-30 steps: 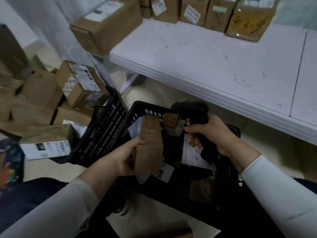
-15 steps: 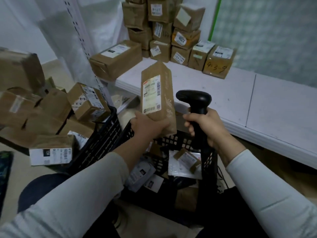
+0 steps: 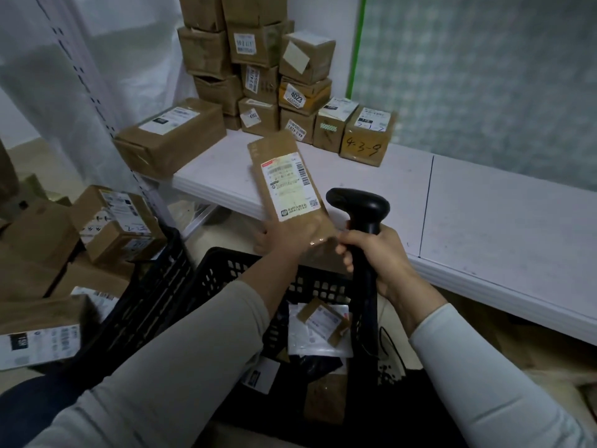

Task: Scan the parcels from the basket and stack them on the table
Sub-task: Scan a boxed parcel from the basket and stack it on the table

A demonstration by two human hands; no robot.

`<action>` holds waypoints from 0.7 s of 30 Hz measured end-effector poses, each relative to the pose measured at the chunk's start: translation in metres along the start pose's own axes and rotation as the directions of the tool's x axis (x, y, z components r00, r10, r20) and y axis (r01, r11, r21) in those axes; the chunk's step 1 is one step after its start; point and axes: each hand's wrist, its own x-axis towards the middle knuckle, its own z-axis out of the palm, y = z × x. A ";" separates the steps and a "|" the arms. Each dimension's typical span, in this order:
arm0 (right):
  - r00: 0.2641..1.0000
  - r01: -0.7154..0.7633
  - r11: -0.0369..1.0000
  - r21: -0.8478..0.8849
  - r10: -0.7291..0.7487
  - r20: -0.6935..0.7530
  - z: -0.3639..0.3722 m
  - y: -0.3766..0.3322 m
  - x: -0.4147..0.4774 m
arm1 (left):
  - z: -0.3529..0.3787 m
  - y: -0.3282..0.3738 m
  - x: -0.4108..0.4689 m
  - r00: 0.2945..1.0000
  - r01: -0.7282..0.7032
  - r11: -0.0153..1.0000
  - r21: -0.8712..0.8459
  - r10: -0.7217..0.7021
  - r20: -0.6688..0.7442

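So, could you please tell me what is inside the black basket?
Inside the black basket lie a small brown box on white mailers, a labelled packet and a brown parcel. The left forearm covers its left part.

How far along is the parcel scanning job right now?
Done: many boxes are stacked at the table's back corner. In hand: the left hand holds a flat brown parcel, label up, beside the scanner gripped by the right hand; whether it has been scanned isn't visible. Left: several parcels lie in the black basket.
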 end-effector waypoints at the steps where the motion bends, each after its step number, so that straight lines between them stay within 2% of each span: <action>1: 1.000 -0.003 1.000 0.003 0.003 -0.002 0.000 -0.001 0.002 | 0.001 -0.002 0.004 0.998 0.031 0.992 -0.121 -0.025 0.057; 2: 1.000 -0.004 1.000 0.002 0.004 -0.003 0.000 -0.003 0.004 | 0.001 -0.004 0.007 0.990 0.082 0.961 -0.264 -0.048 0.131; 4: 1.000 -0.001 1.000 -0.010 0.001 0.001 0.000 -0.004 0.005 | 0.002 -0.003 0.007 0.955 0.189 0.876 -0.443 -0.060 0.290; 6: 1.000 0.003 1.000 -0.015 -0.003 0.009 0.000 -0.005 0.006 | 0.003 -0.002 0.008 0.910 0.290 0.825 -0.485 -0.080 0.408; 10: 1.000 0.011 1.000 0.002 -0.011 0.025 -0.002 -0.009 0.000 | 0.002 -0.004 0.010 0.858 0.422 0.708 -0.566 -0.110 0.502; 14: 0.999 0.026 1.000 -0.005 -0.026 0.035 -0.001 -0.014 -0.007 | -0.001 -0.006 0.013 0.850 0.454 0.612 -0.648 -0.079 0.521; 17: 0.999 0.030 0.999 -0.018 -0.029 0.046 0.002 -0.018 -0.012 | -0.003 -0.009 0.014 0.872 0.434 0.601 -0.672 -0.093 0.480; 19: 0.997 0.035 0.999 -0.022 -0.033 0.066 0.006 -0.021 -0.017 | -0.006 -0.012 0.011 0.878 0.409 0.594 -0.693 -0.049 0.476; 21: 0.995 0.036 0.999 -0.013 -0.034 0.093 0.011 -0.025 -0.023 | -0.011 -0.017 0.011 0.891 0.343 0.630 -0.697 0.016 0.453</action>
